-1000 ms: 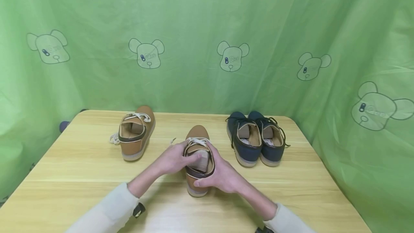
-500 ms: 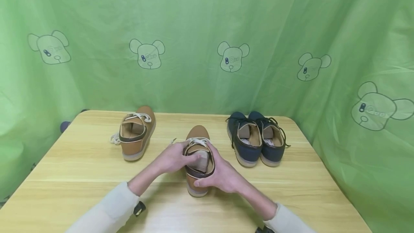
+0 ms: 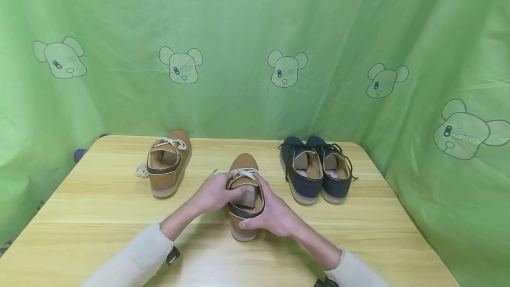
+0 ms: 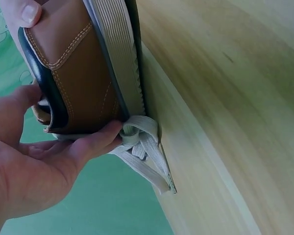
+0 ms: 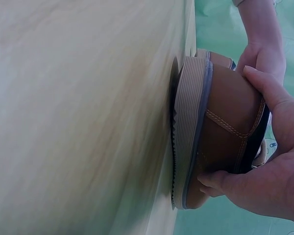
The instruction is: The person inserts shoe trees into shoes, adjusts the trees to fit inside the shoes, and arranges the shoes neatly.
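A brown lace-up shoe [image 3: 244, 162] stands at the middle of the table, toe pointing away. My left hand [image 3: 213, 195] grips its left side, with the thumb in the opening against the grey-beige tongue [image 3: 249, 196]. Round the right side and heel, my right hand [image 3: 275, 216] holds the same shoe, its thumb on the heel. White laces [image 3: 245, 173] cross the shoe's front. In the left wrist view, a knotted lace [image 4: 139, 139] hangs by the fingers near the sole. The right wrist view shows the ribbed sole [image 5: 190, 112] close to the tabletop.
Another brown shoe [image 3: 164, 181] with white laces stands at the back left, a lace trailing beside it. Two dark blue shoes [image 3: 304, 191] stand side by side at the back right. A green curtain [image 3: 239, 101] hangs behind the wooden table [image 3: 99, 234].
Inside the opening, the tongue has shifted slightly under my left thumb and looks darker. Both hands keep their places on the shoe, and the other shoes stay where they were.
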`<act>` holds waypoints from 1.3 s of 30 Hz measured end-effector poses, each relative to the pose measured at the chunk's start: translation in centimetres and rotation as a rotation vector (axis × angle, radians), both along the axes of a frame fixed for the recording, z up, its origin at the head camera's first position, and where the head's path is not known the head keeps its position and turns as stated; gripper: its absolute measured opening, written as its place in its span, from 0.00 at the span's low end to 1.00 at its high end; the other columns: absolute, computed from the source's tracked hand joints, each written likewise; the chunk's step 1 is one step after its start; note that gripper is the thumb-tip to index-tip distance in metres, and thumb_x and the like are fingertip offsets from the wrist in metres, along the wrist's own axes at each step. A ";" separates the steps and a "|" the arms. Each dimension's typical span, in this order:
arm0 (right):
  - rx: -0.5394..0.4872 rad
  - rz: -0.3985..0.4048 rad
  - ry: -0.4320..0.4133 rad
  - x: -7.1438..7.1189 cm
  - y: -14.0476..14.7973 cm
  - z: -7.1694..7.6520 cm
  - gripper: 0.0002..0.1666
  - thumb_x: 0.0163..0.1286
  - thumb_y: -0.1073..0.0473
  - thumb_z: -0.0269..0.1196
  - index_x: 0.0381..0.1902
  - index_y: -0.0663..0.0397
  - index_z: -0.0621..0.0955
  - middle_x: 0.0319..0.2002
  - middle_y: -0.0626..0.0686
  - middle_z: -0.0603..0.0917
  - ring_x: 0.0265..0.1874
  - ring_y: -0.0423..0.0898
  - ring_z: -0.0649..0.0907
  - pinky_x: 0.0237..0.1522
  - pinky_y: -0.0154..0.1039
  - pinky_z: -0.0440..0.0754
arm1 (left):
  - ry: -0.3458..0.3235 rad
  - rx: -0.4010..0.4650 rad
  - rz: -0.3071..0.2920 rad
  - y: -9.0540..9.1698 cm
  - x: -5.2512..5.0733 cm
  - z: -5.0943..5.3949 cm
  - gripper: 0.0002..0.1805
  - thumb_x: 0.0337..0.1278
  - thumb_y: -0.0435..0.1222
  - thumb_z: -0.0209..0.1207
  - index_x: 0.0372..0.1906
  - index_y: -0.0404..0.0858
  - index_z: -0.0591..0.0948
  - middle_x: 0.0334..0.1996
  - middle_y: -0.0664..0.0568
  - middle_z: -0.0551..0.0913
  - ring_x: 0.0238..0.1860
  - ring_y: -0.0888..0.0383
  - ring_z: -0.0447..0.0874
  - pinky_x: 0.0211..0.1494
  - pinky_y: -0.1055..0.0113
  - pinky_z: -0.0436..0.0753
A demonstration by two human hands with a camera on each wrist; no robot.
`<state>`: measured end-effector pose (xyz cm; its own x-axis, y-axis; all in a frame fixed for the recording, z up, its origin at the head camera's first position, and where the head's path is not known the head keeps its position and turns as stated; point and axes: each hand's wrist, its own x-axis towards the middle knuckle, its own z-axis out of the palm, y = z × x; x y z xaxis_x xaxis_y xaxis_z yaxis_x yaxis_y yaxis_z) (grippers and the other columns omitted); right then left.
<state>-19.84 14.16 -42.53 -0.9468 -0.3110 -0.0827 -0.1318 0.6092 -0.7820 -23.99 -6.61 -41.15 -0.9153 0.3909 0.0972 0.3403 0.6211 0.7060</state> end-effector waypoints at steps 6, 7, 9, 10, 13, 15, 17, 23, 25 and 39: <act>0.000 -0.004 -0.017 0.0 -0.1 0.1 0.85 0.39 0.41 0.85 0.83 0.37 0.42 0.75 0.62 0.66 0.69 0.59 0.72 0.71 0.61 0.68 | 0.112 -0.068 0.056 0.5 -0.1 -0.7 0.16 0.63 0.45 0.64 0.48 0.38 0.84 0.19 0.57 0.77 0.18 0.64 0.71 0.21 0.69 0.71; -0.001 -0.004 -0.020 0.0 -0.1 0.1 0.85 0.39 0.41 0.85 0.83 0.37 0.42 0.75 0.62 0.65 0.70 0.59 0.72 0.71 0.61 0.68 | 0.134 -0.077 0.063 0.6 -0.1 -0.8 0.15 0.63 0.44 0.65 0.47 0.37 0.84 0.20 0.56 0.77 0.19 0.63 0.71 0.22 0.69 0.72; 0.000 -0.006 -0.023 0.0 -0.1 0.1 0.85 0.39 0.40 0.85 0.83 0.36 0.42 0.75 0.62 0.65 0.70 0.59 0.72 0.71 0.61 0.68 | 0.172 -0.101 0.078 0.7 -0.1 -0.9 0.16 0.62 0.44 0.65 0.45 0.36 0.83 0.22 0.55 0.80 0.21 0.62 0.74 0.25 0.68 0.75; 0.000 -0.005 -0.024 0.0 -0.1 0.1 0.85 0.39 0.40 0.85 0.83 0.36 0.42 0.75 0.62 0.65 0.70 0.59 0.72 0.70 0.61 0.68 | 0.184 -0.114 0.088 0.8 -0.1 -0.9 0.16 0.62 0.44 0.66 0.44 0.35 0.83 0.24 0.53 0.82 0.22 0.61 0.75 0.27 0.67 0.77; -0.002 -0.004 -0.026 0.0 -0.1 0.1 0.84 0.39 0.40 0.85 0.83 0.36 0.42 0.75 0.62 0.65 0.70 0.59 0.72 0.70 0.60 0.68 | 0.212 -0.154 0.108 0.8 -0.2 -0.9 0.18 0.60 0.45 0.67 0.43 0.34 0.82 0.28 0.48 0.85 0.27 0.56 0.79 0.31 0.63 0.82; -0.003 0.001 -0.026 0.0 -0.2 0.1 0.84 0.39 0.40 0.84 0.83 0.37 0.42 0.76 0.62 0.65 0.70 0.59 0.72 0.70 0.60 0.69 | 0.225 -0.178 0.116 0.9 -0.2 -0.8 0.18 0.59 0.45 0.68 0.42 0.34 0.82 0.30 0.46 0.86 0.29 0.54 0.81 0.32 0.61 0.83; -0.001 0.005 -0.024 0.0 -0.1 0.1 0.84 0.40 0.40 0.84 0.83 0.37 0.42 0.76 0.62 0.65 0.69 0.58 0.72 0.70 0.60 0.69 | 0.235 -0.194 0.120 0.9 -0.3 -0.7 0.18 0.59 0.45 0.68 0.42 0.35 0.82 0.30 0.45 0.86 0.30 0.53 0.82 0.33 0.60 0.83; -0.001 0.018 -0.008 0.0 -0.2 0.2 0.84 0.41 0.41 0.84 0.83 0.40 0.42 0.77 0.62 0.62 0.70 0.59 0.71 0.72 0.60 0.67 | 0.236 -0.207 0.120 1.0 -0.7 -0.5 0.16 0.56 0.44 0.71 0.40 0.37 0.81 0.26 0.47 0.84 0.27 0.54 0.81 0.27 0.63 0.80; -0.003 0.020 -0.009 0.0 -0.2 0.3 0.84 0.41 0.41 0.84 0.83 0.40 0.42 0.78 0.62 0.61 0.71 0.59 0.70 0.72 0.60 0.67 | 0.236 -0.210 0.120 1.0 -0.8 -0.5 0.16 0.55 0.43 0.72 0.39 0.37 0.81 0.26 0.47 0.84 0.26 0.54 0.80 0.27 0.63 0.80; -0.038 0.017 -0.029 -0.1 -0.2 0.4 0.85 0.39 0.44 0.85 0.83 0.40 0.42 0.78 0.62 0.61 0.71 0.59 0.70 0.73 0.61 0.66 | 0.320 -0.200 0.120 0.9 -1.3 -0.9 0.16 0.51 0.45 0.74 0.35 0.38 0.82 0.24 0.49 0.85 0.23 0.58 0.78 0.25 0.65 0.79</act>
<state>-19.93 14.00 -42.13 -0.9387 -0.3307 -0.0975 -0.1193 0.5769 -0.8081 -25.27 -5.67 -42.04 -0.8916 0.3229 0.3176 0.4398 0.7846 0.4371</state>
